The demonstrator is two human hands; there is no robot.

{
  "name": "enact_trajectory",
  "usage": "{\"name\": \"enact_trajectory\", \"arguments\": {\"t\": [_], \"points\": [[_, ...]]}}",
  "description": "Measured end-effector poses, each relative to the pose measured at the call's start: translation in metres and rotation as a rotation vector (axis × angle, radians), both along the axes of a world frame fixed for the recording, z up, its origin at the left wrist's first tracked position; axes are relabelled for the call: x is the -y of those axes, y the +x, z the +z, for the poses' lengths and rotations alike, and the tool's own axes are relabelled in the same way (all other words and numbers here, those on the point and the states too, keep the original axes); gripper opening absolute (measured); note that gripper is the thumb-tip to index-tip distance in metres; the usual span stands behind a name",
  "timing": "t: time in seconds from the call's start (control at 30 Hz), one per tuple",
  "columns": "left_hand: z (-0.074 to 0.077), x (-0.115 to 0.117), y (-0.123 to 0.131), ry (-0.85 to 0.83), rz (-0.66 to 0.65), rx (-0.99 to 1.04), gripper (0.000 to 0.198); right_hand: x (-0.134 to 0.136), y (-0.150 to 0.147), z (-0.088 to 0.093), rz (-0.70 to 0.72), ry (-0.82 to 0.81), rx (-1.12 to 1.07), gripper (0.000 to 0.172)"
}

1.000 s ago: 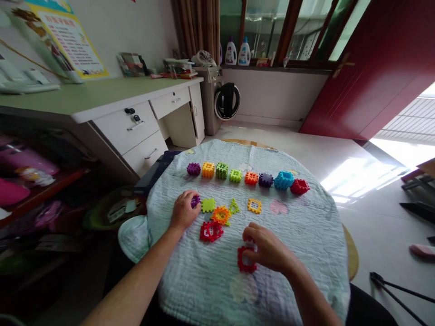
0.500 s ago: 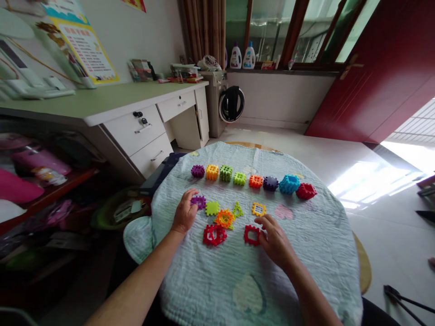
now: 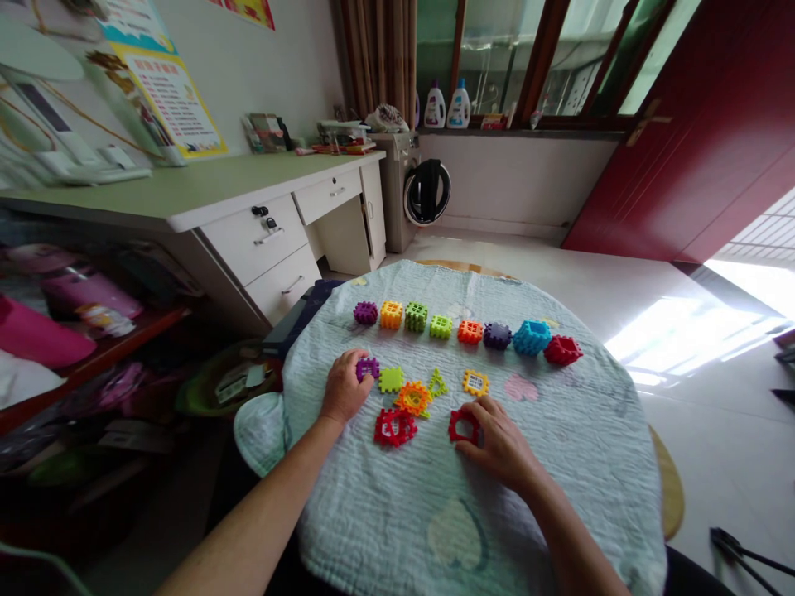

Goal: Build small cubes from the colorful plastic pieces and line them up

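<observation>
My left hand grips the left edge of a flat purple interlocking block panel, fingertips and thumb at its side. My right hand has its thumb and fingers closed round the right side of a red panel with a round opening, which lies on the cloth. Between the hands are a lime green square panel, an orange panel, a green triangle and overlapping red panels. A yellow window panel rests just beyond my right hand.
A row of assembled blocks, from a purple one to a red one, crosses the far part of the cloth-covered round table. A desk stands at left, a washing machine behind, a red door at right.
My left hand has moved onto the purple panel's edge. My right hand has closed round the red panel, its thumb now at the near side. The view has shifted slightly.
</observation>
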State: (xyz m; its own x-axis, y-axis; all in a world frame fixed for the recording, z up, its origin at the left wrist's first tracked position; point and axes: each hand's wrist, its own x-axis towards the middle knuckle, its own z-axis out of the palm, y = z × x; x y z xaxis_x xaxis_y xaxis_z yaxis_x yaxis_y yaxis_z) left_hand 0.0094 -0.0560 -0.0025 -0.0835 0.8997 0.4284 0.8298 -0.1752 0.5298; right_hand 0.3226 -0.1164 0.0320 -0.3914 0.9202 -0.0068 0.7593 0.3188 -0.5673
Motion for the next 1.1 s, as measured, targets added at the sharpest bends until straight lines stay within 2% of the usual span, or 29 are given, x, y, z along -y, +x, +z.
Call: {"name": "enact_trajectory", "arguments": {"t": [0.17, 0.4, 0.53, 0.67, 0.87, 1.03, 1.1], "points": [[0.003, 0.001, 0.002, -0.043, -0.045, -0.041, 0.031, 0.000, -0.001, 0.000, -0.018, 0.017, 0.008, 0.033], [0.001, 0.003, 0.001, -0.056, -0.163, -0.054, 0.051, 0.001, -0.003, 0.001, -0.016, 0.032, 0.023, 0.034], [-0.002, 0.001, 0.001, -0.055, -0.155, -0.069, 0.052, 0.002, -0.001, 0.000, -0.003, 0.041, 0.002, 0.036], [-0.004, -0.001, 0.001, -0.013, -0.119, -0.049, 0.048, 0.003, -0.004, 0.004, -0.005, 0.075, -0.005, 0.045], [-0.006, -0.002, 0.000, 0.010, -0.092, -0.006, 0.043, -0.007, -0.045, 0.017, 0.133, 0.120, 0.038, 0.041], [-0.005, -0.001, 0.001, -0.006, -0.094, 0.020, 0.040, -0.021, -0.080, 0.017, 0.112, 0.151, 0.090, 0.046], [-0.004, -0.001, 0.001, -0.010, -0.087, 0.031, 0.039, -0.024, -0.086, 0.015, 0.115, 0.141, 0.104, 0.040]]}}
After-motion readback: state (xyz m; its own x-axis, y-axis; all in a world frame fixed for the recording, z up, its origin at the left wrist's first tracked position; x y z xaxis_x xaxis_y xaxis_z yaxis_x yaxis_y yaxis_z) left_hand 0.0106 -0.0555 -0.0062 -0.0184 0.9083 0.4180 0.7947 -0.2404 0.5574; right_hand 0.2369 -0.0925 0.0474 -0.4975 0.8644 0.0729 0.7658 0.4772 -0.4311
